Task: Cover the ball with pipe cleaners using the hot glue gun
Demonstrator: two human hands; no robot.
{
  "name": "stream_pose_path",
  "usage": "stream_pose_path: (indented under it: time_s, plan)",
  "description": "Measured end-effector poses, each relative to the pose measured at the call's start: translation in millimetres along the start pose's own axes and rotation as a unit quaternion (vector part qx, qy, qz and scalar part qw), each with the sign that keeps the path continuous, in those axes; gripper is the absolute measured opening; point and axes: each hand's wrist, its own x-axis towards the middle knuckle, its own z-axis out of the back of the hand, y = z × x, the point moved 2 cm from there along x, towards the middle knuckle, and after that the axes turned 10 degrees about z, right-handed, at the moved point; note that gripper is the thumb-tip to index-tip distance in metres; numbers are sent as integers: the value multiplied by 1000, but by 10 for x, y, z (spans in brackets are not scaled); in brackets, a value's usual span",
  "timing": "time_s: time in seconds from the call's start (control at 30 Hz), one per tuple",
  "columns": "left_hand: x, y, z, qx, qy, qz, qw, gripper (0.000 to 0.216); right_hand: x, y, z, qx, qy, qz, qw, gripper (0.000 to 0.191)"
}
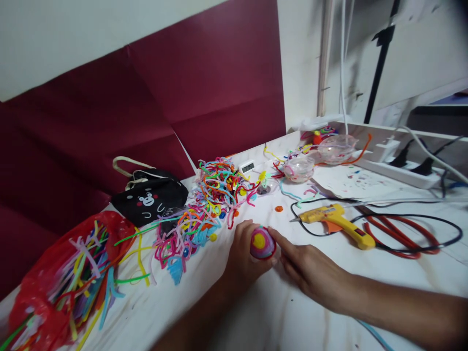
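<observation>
The left hand [244,249] is curled around a small pipe-cleaner coil [262,243], yellow in the centre with pink and purple rings, held low over the white tabletop [270,314]. The right hand [310,270], fingers stretched out, only touches the coil's edge. Several rings look wound already, while the glue gun [338,222] lies untouched nearby and a pile of loose pipe cleaners [212,204] lies unused.

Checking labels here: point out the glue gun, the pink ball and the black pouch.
glue gun [338,219], head view, on its yellow body.
pink ball [261,243], head view, on its yellow centre.
black pouch [149,199], head view, on the bear-face print.
</observation>
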Motion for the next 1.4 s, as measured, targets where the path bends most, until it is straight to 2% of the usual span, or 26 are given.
stream_pose_path:
  time_s: [0.3, 0.43, 0.57, 0.7, 0.8, 0.93, 1.03, 1.17, 1.23, 1.3, 1.4]
  plan:
    - [-32, -151, 111, -1, -9, 16, 1000, 74, -25, 68, -70, -92, -68, 104, 988, 78]
    - [-34, -206, 152, -4, -37, -3, 999, 73, -47, 60, -15, -91, -85, 122, 985, 73]
    - [-41, -227, 171, -2, -62, -24, 998, 73, -71, 90, 18, -129, -113, 172, 970, 68]
    - [-39, -237, 181, 4, -84, -48, 995, 74, -72, 112, 31, -137, -112, 200, 964, 63]
    - [-29, -249, 188, 5, -87, -66, 994, 74, -61, 112, 125, -96, -99, 175, 975, 57]
    - [-14, -252, 204, 25, -97, -91, 991, 74, -47, 102, 331, 7, -86, 86, 993, 51]
    - [-11, -242, 214, 31, -117, -111, 986, 74, -33, 104, 483, 59, -90, 32, 994, 50]
    - [-2, -231, 221, 39, -128, -136, 982, 78, -13, 106, 703, 84, -119, 13, 989, 51]
    - [9, -233, 228, 44, -139, -160, 976, 79, -31, 71, 832, 85, -134, 11, 987, 59]
    - [23, -237, 233, 44, -149, -185, 970, 77, -87, -19, 961, 54, -144, -1, 988, 58]
    - [46, -236, 226, 43, -151, -192, 969, 72, -252, -262, 1116, -86, -138, -50, 985, 47]
